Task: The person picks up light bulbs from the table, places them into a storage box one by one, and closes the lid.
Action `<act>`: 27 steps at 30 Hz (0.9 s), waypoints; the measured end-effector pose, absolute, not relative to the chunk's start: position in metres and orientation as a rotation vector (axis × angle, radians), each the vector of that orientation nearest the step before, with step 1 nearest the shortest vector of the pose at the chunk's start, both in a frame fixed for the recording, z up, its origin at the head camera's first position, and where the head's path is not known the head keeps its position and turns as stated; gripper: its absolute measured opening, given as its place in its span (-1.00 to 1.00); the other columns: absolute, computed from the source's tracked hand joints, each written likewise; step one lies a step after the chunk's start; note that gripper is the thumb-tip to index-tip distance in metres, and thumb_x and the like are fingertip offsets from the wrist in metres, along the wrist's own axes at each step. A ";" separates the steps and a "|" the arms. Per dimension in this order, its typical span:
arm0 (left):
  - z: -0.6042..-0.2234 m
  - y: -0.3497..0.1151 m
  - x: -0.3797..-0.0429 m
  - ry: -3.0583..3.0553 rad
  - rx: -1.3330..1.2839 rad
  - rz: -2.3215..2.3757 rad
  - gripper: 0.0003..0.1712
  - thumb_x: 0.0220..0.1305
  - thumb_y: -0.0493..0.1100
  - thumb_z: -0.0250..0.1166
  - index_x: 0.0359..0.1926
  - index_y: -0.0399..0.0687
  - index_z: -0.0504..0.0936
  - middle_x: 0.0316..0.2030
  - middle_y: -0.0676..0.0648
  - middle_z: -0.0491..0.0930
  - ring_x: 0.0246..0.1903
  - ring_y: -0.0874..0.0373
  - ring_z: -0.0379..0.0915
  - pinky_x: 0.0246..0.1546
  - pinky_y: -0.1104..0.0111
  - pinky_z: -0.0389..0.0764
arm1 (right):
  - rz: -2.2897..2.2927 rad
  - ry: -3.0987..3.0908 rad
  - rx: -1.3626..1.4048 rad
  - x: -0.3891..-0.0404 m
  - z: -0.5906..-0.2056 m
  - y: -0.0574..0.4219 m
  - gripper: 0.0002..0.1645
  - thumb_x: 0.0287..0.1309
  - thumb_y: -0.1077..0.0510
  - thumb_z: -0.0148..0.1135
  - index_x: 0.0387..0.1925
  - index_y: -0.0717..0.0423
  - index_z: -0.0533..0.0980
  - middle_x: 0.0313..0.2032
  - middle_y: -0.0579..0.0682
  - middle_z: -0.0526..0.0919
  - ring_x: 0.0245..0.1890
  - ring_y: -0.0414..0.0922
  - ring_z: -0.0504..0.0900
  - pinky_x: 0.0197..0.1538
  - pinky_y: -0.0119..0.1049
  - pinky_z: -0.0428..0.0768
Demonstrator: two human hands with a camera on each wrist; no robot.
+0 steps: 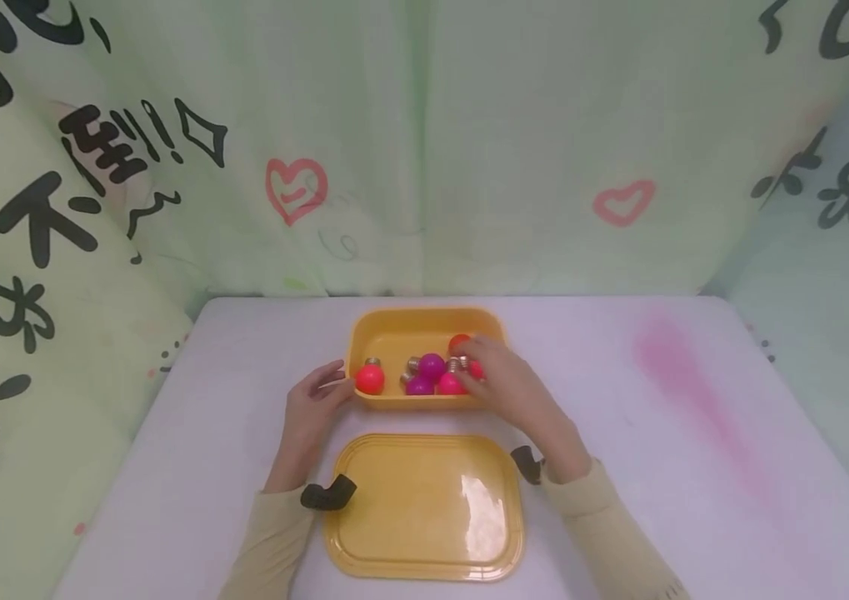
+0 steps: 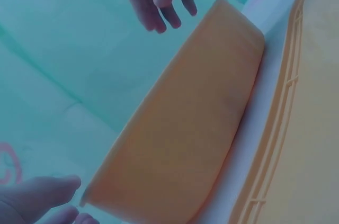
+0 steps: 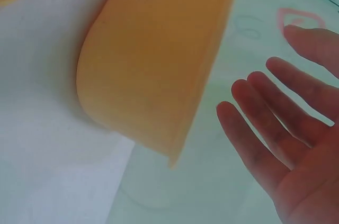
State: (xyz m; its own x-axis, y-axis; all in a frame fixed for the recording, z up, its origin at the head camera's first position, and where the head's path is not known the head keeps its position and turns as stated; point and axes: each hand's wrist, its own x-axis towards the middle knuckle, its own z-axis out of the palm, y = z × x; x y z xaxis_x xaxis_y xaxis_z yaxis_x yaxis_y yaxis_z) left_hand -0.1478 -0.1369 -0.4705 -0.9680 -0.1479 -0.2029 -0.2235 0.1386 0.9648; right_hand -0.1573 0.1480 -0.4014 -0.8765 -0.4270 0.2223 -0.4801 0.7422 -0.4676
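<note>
A yellow plastic box (image 1: 387, 329) stands on the table, holding several small toy light bulbs in pink, purple and red with silvery screw bases. One pink bulb (image 1: 370, 380) lies apart at the box's left end; a purple bulb (image 1: 431, 367) is among those grouped toward the right. My left hand (image 1: 313, 417) is at the box's left end, its thumb by the rim in the left wrist view. Over the right end hovers my right hand (image 1: 502, 379), its fingers spread and holding nothing in the right wrist view. It partly hides the bulbs beneath.
A yellow lid (image 1: 424, 508) lies flat in front of the box, between my forearms. The white table (image 1: 619, 517) has a pink stain on its right side. A pale green curtain (image 1: 514, 125) with writing and hearts hangs behind and at both sides.
</note>
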 end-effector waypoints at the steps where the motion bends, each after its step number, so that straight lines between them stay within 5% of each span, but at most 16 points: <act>1: -0.470 -0.139 -0.147 2.329 -0.376 1.985 -0.43 0.28 -0.04 0.38 0.28 0.01 0.51 0.15 -0.14 0.53 0.15 -0.02 0.53 0.15 0.27 0.59 | 0.807 -2.841 0.724 -0.155 -0.400 0.149 -0.70 0.20 0.21 0.34 -0.04 0.22 0.58 -0.14 0.11 0.62 -0.15 0.04 0.58 -0.04 -0.11 0.67; 13: -0.461 -0.155 -0.129 2.371 -0.290 1.857 -0.46 0.31 -0.13 0.34 0.29 -0.10 0.50 0.10 -0.17 0.56 -0.01 0.06 0.59 0.02 0.40 0.66 | 0.870 -2.901 0.562 -0.126 -0.402 0.169 -0.61 0.21 0.13 0.35 0.04 0.16 0.54 -0.08 0.05 0.58 -0.07 0.04 0.60 0.03 -0.06 0.67; 27: -0.456 -0.160 -0.108 2.396 -0.243 1.715 -0.50 0.31 -0.13 0.33 0.26 -0.08 0.54 0.07 -0.15 0.62 -0.03 0.06 0.63 0.07 0.22 0.66 | 1.023 -2.905 0.435 -0.098 -0.414 0.192 -0.60 0.23 0.21 0.32 0.07 0.26 0.51 -0.09 0.08 0.61 -0.19 -0.05 0.66 -0.13 -0.12 0.72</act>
State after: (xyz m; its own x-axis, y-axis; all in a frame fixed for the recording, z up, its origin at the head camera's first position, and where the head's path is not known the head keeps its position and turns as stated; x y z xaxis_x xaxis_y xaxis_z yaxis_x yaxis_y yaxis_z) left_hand -0.1076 -0.1597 -0.4559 -0.9695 -0.0256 -0.2438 -0.2391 0.3194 0.9170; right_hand -0.0978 0.1923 -0.4137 -0.9604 -0.2513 0.1207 -0.2715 0.7446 -0.6098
